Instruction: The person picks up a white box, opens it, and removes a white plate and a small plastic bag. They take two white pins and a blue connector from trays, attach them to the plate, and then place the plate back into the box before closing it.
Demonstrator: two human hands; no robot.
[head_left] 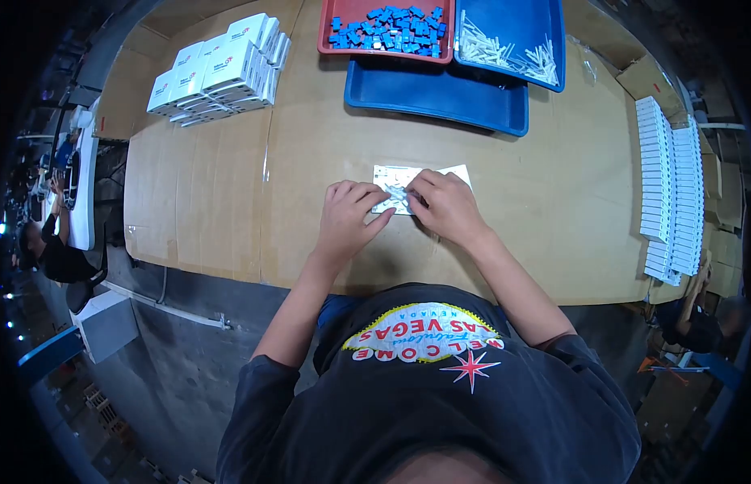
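Observation:
A printed white sheet (456,172) lies on the cardboard-covered table, under both my hands. On it, between my fingertips, is a small pale, shiny item (397,194) whose exact form I cannot make out. My left hand (349,216) touches its left side, thumb and fingers bent towards it with a gap between them. From the right, my right hand (444,202) pinches at the same item, its fingers curled together and partly hiding it.
Ahead stand a red tray (383,55) of blue parts, a blue tray (561,48) of white sticks and an empty blue tray (436,105). White boxes (230,64) are stacked at left, more (670,189) at right. Other people (64,254) sit at both sides.

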